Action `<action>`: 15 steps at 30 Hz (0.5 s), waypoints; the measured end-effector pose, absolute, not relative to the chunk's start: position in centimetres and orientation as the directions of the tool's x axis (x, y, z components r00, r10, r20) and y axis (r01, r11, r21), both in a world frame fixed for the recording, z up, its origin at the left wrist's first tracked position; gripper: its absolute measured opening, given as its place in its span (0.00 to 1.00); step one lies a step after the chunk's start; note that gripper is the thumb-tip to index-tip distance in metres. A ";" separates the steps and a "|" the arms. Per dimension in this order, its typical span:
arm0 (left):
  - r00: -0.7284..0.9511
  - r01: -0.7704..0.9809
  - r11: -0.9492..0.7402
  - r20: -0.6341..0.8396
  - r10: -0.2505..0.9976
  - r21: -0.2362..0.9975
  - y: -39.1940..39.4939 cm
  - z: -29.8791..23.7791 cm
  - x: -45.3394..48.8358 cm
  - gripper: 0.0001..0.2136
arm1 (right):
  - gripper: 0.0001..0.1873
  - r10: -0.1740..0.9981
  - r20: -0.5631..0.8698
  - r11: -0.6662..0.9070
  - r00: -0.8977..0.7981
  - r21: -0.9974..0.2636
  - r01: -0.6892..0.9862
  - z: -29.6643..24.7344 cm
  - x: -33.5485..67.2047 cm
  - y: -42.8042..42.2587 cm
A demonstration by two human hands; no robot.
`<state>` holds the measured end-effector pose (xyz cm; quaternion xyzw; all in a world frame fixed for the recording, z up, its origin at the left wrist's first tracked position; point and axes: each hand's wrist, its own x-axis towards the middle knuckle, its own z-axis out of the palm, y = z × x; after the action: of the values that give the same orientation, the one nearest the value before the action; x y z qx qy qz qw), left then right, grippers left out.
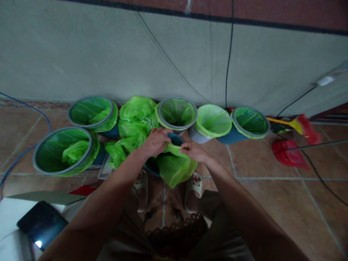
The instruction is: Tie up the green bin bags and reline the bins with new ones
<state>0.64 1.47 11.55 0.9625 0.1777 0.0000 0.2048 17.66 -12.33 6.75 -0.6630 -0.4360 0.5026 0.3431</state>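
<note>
A blue bin (174, 139) stands on the floor between my feet, with a green plastic bag (175, 168) draped over its near rim. My left hand (155, 142) is closed on the bag's edge at the left of the rim. My right hand (194, 150) pinches the same edge at the right. The bag hangs down the front of the bin, and most of the bin is hidden behind it and my hands.
Several other bins lined with green bags (176, 113) stand in a row along the grey wall (108, 54). A pile of loose green bags (136, 121) lies left of my hands. A red dustpan (288, 154) and broom (301, 125) lie at right; a dark phone (40, 223) lies at lower left.
</note>
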 end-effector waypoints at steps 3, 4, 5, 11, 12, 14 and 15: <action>0.942 0.330 -0.854 -0.091 0.322 0.401 1.5 11.8 0.7 0.15 | 0.13 0.924 -0.371 -0.382 0.091 -0.910 0.160 6.9 17.9 -12.4; 0.946 0.319 -0.854 -0.082 0.314 0.411 1.5 11.8 0.7 0.15 | 0.14 0.928 -0.362 -0.372 0.092 -0.916 0.151 7.0 18.0 -12.4; 0.949 0.309 -0.853 -0.073 0.308 0.420 1.6 11.8 0.7 0.16 | 0.15 0.930 -0.354 -0.366 0.100 -0.917 0.161 7.1 18.1 -12.4; 0.935 0.355 -0.852 -0.116 0.336 0.385 2.3 11.5 0.3 0.16 | 0.09 0.928 -0.322 -0.369 0.185 -0.860 0.353 6.9 18.6 -12.1; 0.920 0.390 -0.850 -0.131 0.368 0.355 2.5 11.4 0.1 0.16 | 0.09 0.932 -0.300 -0.358 0.206 -0.855 0.374 6.9 18.6 -12.1; 0.873 0.488 -0.830 -0.163 0.460 0.270 3.1 11.5 -0.4 0.16 | 0.10 0.931 -0.271 -0.350 0.244 -0.853 0.388 6.9 18.8 -12.1; 0.843 0.537 -0.813 -0.176 0.508 0.225 3.4 11.5 -0.7 0.16 | 0.10 0.927 -0.272 -0.357 0.260 -0.853 0.382 6.9 18.9 -12.2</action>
<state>-0.69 3.37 11.48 0.9506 0.2748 -0.0540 0.1340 18.89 -12.18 6.90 -0.7183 -0.4553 0.4033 0.3378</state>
